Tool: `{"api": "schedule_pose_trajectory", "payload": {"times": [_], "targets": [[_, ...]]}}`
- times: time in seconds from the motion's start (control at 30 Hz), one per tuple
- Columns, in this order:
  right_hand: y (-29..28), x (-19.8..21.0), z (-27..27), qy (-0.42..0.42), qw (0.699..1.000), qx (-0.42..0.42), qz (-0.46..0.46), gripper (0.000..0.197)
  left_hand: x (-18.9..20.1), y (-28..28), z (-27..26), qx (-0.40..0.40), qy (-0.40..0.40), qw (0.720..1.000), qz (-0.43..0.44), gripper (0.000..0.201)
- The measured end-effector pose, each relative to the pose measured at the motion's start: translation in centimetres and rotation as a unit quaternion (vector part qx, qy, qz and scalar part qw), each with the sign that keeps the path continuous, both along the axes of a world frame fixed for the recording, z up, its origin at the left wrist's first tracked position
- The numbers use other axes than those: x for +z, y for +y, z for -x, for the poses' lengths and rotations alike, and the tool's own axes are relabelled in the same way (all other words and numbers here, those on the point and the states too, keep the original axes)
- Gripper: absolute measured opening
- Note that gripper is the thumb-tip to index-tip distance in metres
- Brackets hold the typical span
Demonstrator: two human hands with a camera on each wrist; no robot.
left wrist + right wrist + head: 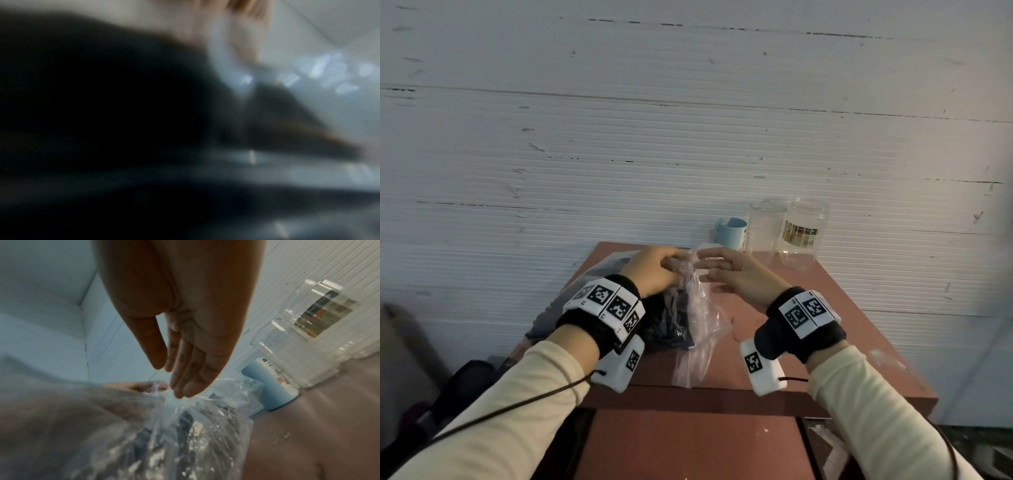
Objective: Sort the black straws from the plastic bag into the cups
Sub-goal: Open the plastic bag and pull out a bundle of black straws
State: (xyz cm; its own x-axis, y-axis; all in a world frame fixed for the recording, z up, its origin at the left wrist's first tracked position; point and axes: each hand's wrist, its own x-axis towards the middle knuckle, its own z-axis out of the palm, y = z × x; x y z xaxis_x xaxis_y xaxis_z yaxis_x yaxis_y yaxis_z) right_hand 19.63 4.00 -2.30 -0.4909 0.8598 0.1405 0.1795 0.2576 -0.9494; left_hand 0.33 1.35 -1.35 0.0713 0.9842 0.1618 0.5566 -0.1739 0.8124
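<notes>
One clear plastic bag [697, 318] lies crinkled on the reddish-brown desk [835, 308], its thin film catching glints; inside it sits a dark bundle of black straws [671, 325], too tangled to count; the left hand [654, 270] has its fingers curled around the gathered top of the bag, pinching the film; the right hand [732, 270] is released, fingers long and nearly straight, their tips right at the bag's neck, and whether they touch the film I cannot tell; in the right wrist view those fingers [185, 369] point down at the bunched plastic; the left wrist view is a dark blur with only pale glints. At the desk's far edge stand three vessels in a row: one light blue plastic cup [732, 233] with a handle, one clear smooth cylindrical cup [765, 229], and one clear ribbed jar [803, 233] bearing a printed label; behind them runs a white ridged wall [619, 120].
</notes>
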Motion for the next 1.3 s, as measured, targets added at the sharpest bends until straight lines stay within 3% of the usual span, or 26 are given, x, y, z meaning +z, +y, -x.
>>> {"api": "schedule_pose_trajectory", "payload": {"times": [0.13, 0.27, 0.37, 0.67, 0.77, 0.9, 1.03, 1.13, 1.2, 1.3], "targets": [[0.5, -0.9, -0.7, -0.024, 0.999, -0.029, 0.023, 0.034, 0.1, 0.0, 0.5, 0.011, -0.066, 0.998, 0.003, 0.036], [0.2, -1.4, 0.0, -0.034, 0.995, 0.035, 0.084, 0.055, 0.9, -0.3, 0.6, 0.014, -0.113, 0.993, -0.036, 0.036], [0.3, -1.6, 1.3, -0.052, 0.997, 0.017, 0.048, 0.063, 0.8, -0.4, 0.7, 0.015, -0.141, 0.989, -0.048, 0.039], [1.4, -0.8, 0.7, -0.062, 0.994, -0.074, -0.047, 0.029, 0.5, -0.6, 1.4, 0.023, -0.171, 0.985, -0.024, 0.039], [1.3, -0.4, -0.5, -0.045, 0.992, -0.109, -0.055, 0.025, 0.4, -0.9, 1.3, 0.008, -0.138, 0.990, -0.003, 0.041], [1.0, 0.4, -1.4, -0.012, 0.987, -0.131, -0.090, 0.022, 1.0, -1.4, 0.5, 0.020, 0.001, 0.999, -0.044, 0.045], [0.2, 0.8, -1.5, 0.010, 0.988, -0.108, -0.113, 0.021, 1.7, -0.9, -1.2, -0.008, -0.022, 0.997, -0.073, 0.044], [-0.6, 1.0, -1.3, 0.018, 0.992, -0.064, -0.105, 0.023, 1.8, -0.5, -1.9, -0.032, 0.012, 0.998, -0.052, 0.032], [-0.9, 0.9, -1.6, 0.005, 0.996, -0.029, -0.085, 0.024, 1.7, -0.5, -2.0, -0.016, 0.031, 0.998, -0.048, 0.021], [-0.8, 0.4, -2.3, -0.021, 0.998, -0.028, -0.053, 0.021, 1.2, 0.0, -1.4, 0.028, -0.002, 0.998, -0.057, 0.021]]}}
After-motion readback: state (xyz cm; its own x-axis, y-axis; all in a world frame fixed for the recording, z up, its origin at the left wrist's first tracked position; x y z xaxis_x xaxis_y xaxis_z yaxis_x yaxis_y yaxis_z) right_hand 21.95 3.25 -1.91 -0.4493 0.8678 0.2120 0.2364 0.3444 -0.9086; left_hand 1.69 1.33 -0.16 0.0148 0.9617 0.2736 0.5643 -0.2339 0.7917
